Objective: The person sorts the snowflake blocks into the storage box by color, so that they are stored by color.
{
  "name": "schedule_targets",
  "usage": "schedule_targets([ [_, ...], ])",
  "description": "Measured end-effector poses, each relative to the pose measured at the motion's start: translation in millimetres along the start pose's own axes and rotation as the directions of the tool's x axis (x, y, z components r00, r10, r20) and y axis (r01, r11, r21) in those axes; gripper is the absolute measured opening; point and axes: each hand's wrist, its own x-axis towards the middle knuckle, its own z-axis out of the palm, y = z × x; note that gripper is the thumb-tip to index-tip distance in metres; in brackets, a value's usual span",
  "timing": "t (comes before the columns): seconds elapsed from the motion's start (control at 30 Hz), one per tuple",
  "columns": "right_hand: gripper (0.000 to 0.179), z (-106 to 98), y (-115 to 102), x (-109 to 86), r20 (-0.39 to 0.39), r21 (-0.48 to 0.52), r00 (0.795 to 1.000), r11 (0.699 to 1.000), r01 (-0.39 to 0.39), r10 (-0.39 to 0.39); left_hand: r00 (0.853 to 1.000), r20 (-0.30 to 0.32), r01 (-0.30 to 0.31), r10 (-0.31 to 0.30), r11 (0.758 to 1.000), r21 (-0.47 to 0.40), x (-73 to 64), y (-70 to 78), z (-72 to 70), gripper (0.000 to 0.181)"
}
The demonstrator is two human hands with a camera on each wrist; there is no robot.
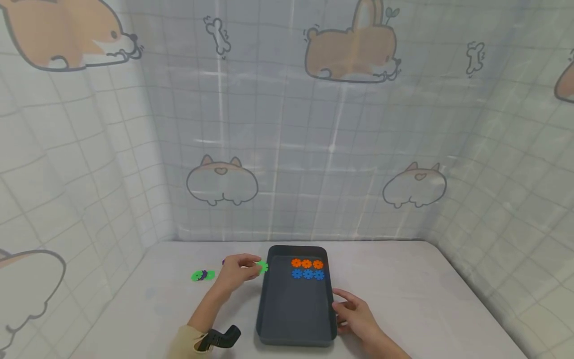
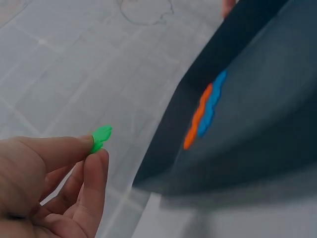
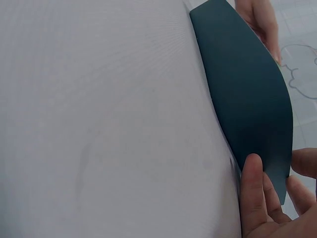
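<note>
My left hand (image 1: 237, 271) pinches a green flower-shaped plastic disc (image 2: 101, 138) between thumb and fingertips, beside the left wall of a dark grey tray (image 1: 296, 314). Along the tray's right wall, my right hand (image 1: 356, 316) holds the side; in the right wrist view its fingers (image 3: 253, 183) lie against the outer wall, with others across the rim. Inside the tray, a row of three orange discs (image 1: 307, 264) lies above a row of three blue discs (image 1: 307, 274), toward the far right.
Left of the tray, green discs (image 1: 196, 276) and a purple disc (image 1: 204, 274) lie overlapping on the white table (image 1: 403, 279). Another bit of purple shows behind the left hand. A patterned curtain (image 1: 291, 199) surrounds the table's back and sides.
</note>
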Motion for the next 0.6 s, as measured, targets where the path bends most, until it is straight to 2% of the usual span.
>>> schedule_targets([
  [0.23,0.055,-0.6,0.5,0.8,0.008,0.003,1.0,1.0,0.004,-0.004,0.993,0.101,-0.066,0.067,0.998,-0.017,9.5,11.7,29.3,0.025],
  [0.43,0.055,-1.2,0.9,1.5,0.011,0.0,1.0,1.0,0.001,-0.001,0.982,0.173,-0.063,0.072,0.996,-0.055,15.9,19.3,50.7,0.027],
  [0.6,0.054,-1.6,1.7,2.4,0.022,0.004,1.0,1.0,0.018,-0.018,0.975,0.207,-0.069,0.081,0.996,-0.065,20.0,20.1,69.6,0.028],
])
